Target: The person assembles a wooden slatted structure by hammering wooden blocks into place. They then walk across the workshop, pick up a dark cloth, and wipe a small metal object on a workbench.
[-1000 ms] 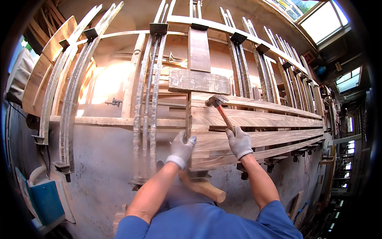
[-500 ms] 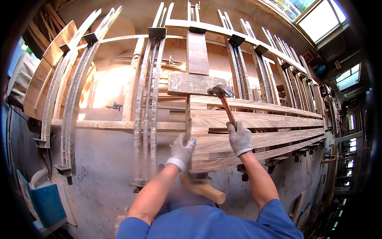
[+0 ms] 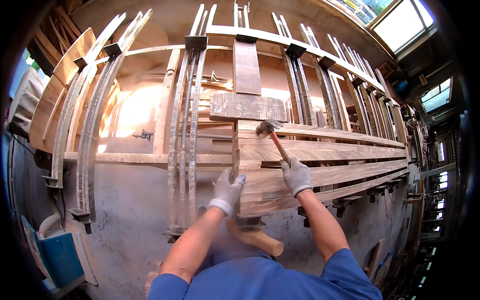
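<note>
My right hand point(image 3: 297, 176), in a pale work glove, is closed around the wooden handle of a claw hammer point(image 3: 278, 145). The hammer's head is low over the far board of a slatted wooden frame point(image 3: 285, 175), at its left end. Whether it touches the wood I cannot tell. My left hand point(image 3: 228, 190), also gloved, grips the frame's left end, its thumb by the edge and its other fingers partly hidden. A worn wooden block point(image 3: 247, 106) lies just beyond the far board, with a flat upright board point(image 3: 247, 67) behind it.
Long bar clamps point(image 3: 187, 125) stand in a row across the rack, left and right of the frame. A pale rail point(image 3: 125, 156) runs along the left. Near my body is a round wooden piece point(image 3: 262, 242). A blue bin point(image 3: 60, 257) is at the lower left.
My right hand has moved slightly left, and the hammer head has come down leftward toward the far board's end. My left hand has stayed in place.
</note>
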The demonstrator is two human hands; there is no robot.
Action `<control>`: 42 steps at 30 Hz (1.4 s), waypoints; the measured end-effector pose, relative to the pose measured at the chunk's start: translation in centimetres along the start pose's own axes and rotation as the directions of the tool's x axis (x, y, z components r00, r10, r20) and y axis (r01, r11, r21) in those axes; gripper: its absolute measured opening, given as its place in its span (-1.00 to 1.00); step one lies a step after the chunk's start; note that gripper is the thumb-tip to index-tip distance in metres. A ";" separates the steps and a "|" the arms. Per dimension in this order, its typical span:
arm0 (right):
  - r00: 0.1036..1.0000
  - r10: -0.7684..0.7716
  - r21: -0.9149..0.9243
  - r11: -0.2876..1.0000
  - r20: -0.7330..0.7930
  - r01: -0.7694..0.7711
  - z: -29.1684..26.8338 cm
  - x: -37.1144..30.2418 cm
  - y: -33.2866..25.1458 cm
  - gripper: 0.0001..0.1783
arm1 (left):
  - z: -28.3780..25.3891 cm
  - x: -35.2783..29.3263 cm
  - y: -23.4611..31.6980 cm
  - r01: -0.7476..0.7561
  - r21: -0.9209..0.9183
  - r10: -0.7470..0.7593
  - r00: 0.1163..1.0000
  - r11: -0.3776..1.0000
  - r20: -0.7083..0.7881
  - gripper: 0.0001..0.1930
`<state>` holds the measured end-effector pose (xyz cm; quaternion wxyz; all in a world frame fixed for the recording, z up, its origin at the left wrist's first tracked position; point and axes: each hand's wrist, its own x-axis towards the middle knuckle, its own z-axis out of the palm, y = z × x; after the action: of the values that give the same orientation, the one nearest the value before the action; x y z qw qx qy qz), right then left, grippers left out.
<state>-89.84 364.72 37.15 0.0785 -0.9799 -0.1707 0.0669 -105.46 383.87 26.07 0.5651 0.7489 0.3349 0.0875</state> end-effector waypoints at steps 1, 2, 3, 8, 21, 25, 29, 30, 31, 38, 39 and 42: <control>0.998 -0.017 0.053 0.998 -0.057 0.021 0.0 0.1 0.0 -0.54 | -0.1 -0.1 0.1 0.008 0.006 -0.008 1.000 1.000 0.007 -0.38; 0.998 -0.014 0.075 0.997 -0.063 0.019 -0.1 0.2 0.0 -0.55 | -0.1 0.0 0.2 0.015 0.010 -0.015 1.000 1.000 0.011 -0.38; 0.998 -0.006 0.101 0.995 -0.066 0.013 -0.2 0.1 0.1 -0.56 | -0.2 -0.1 0.3 0.016 0.013 -0.016 1.000 1.000 0.015 -0.39; 0.999 -0.010 0.079 0.997 -0.031 0.012 -0.1 0.1 0.0 -0.58 | -0.3 -0.1 0.5 0.005 0.012 -0.005 1.000 1.000 0.008 -0.43; 0.997 0.002 0.091 0.996 -0.083 0.005 -0.8 0.3 -0.6 -0.55 | 0.4 0.2 -0.8 0.010 0.008 -0.011 1.000 1.000 0.007 -0.44; 0.999 0.018 0.089 0.996 -0.048 -0.014 -0.5 0.1 -0.6 -0.52 | 0.4 0.2 -0.7 0.002 0.009 -0.002 1.000 1.000 -0.005 -0.44; 1.000 -0.005 0.021 1.000 -0.018 0.005 0.0 0.5 -0.2 -0.51 | 0.4 0.2 -0.6 0.023 -0.019 -0.023 1.000 1.000 0.020 -0.43; 0.998 0.002 0.043 0.999 -0.063 0.001 0.0 0.6 -0.1 -0.51 | 0.4 0.2 -0.6 0.027 -0.024 -0.026 0.999 0.999 0.021 -0.44; 0.995 0.012 0.087 0.996 -0.104 -0.003 0.0 0.6 -0.1 -0.54 | 0.3 0.0 -0.7 0.032 -0.028 -0.032 0.999 0.999 0.027 -0.44; 1.000 0.004 0.059 0.998 -0.016 -0.003 0.2 0.4 -0.3 -0.54 | 0.0 0.2 0.0 0.011 -0.025 -0.010 1.000 1.000 0.017 -0.43; 1.000 0.002 0.064 0.998 -0.013 -0.002 0.2 0.4 -0.3 -0.54 | -0.2 0.2 0.2 0.055 -0.046 -0.052 0.997 0.997 0.054 -0.39; 1.000 -0.014 0.054 0.998 -0.027 0.015 0.1 0.4 -0.4 -0.56 | -0.7 0.1 0.9 0.148 -0.094 -0.135 0.982 0.985 0.128 -0.31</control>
<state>-89.62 365.28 37.05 0.1079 -0.9769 -0.1750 0.0579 -105.43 384.37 27.12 0.6271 0.6970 0.3473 0.0186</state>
